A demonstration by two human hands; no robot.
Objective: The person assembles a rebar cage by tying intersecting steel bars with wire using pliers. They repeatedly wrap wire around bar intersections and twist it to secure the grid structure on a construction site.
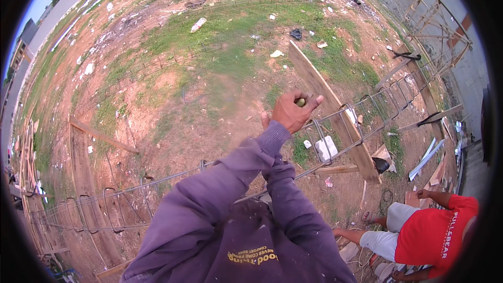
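Note:
My left hand [294, 110] is raised in front of me beside the rebar cage [385, 123], fingers curled and thumb sticking out to the right. A small yellow-green thing [301, 102] shows inside the curled fingers; its kind cannot be made out. My right forearm [301, 204] passes beneath my left one. Of my right hand [265, 121], only what looks like a fingertip shows beside the left cuff; the rest is hidden. The cage, long bars with bent stirrups, runs from lower left to upper right, partly behind my arms.
A wooden plank [335, 110] crosses the cage at right; a white block [326, 148] lies beneath the bars. More boards [86, 178] stand at left. A person in a red shirt [432, 230] is at lower right. Bamboo scaffolding [437, 26] stands by the wall.

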